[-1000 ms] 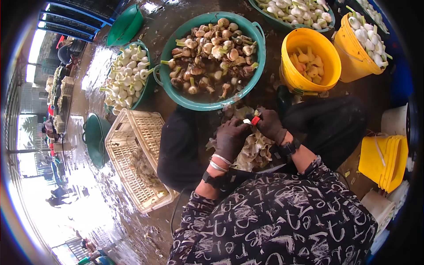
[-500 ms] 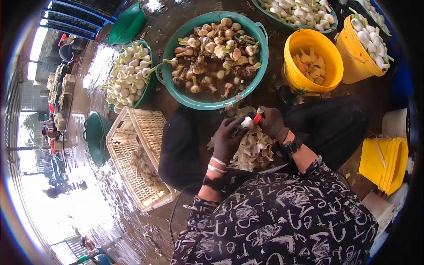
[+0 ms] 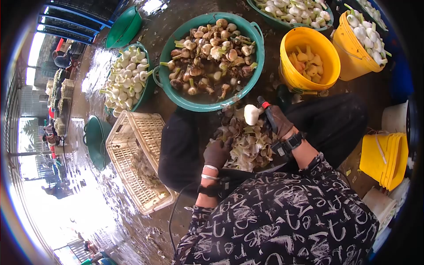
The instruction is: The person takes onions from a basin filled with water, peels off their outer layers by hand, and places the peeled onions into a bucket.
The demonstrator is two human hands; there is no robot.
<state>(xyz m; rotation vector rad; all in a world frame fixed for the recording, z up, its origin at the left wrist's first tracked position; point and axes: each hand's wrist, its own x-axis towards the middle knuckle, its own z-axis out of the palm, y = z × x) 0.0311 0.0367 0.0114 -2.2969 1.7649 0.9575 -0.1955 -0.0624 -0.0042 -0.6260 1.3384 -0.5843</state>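
A clean white garlic bulb [image 3: 251,115] shows just left of my right hand [image 3: 279,121], above a heap of peeled skins [image 3: 249,148]. My gloved right hand is wrapped round a tool with a red and black handle [image 3: 265,105]. To the lower left, my gloved left hand [image 3: 217,152] is over the left side of the skins with its fingers apart and nothing in it. In front of my legs stands a green tub [image 3: 261,66] of brownish unpeeled garlic bulbs [image 3: 216,51] in murky water.
White bulbs fill a green basin [image 3: 148,90] at the left and a yellow bucket [image 3: 353,70] at the upper right. Another yellow bucket [image 3: 287,73] holds peeled pieces. A cream crate [image 3: 132,176] lies beside my left leg. Stacked yellow containers [image 3: 382,161] are at the right.
My left hand has let go of the white bulb and moved down and left, its fingers spread. The bulb now shows whole beside my right hand, which has turned with the tool.
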